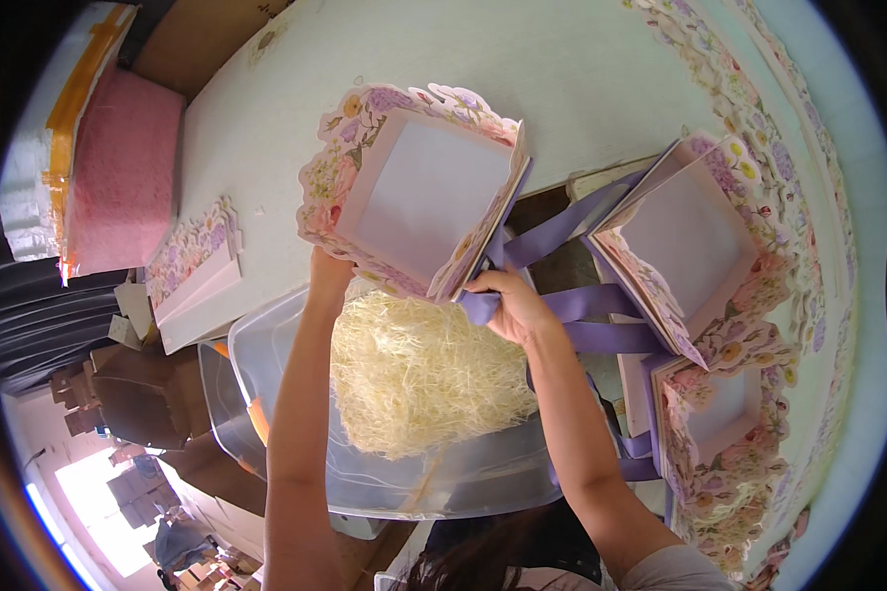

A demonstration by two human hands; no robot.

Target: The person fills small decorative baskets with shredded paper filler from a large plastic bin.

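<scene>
A shallow paperboard gift box with a scalloped, flower-printed rim and a pale inside is held up before me, tilted. My left hand grips its lower left edge from beneath, the fingers hidden behind the box. At the lower right corner, my right hand pinches a purple satin ribbon against the box's edge. Directly under the box, a heap of cream shredded paper filler fills part of a clear plastic tub.
Two more flower-printed boxes with purple ribbons stand at the right. Flower-printed card pieces lie on the pale table at left. Behind them stands a pink box. Cardboard boxes and a person appear at lower left.
</scene>
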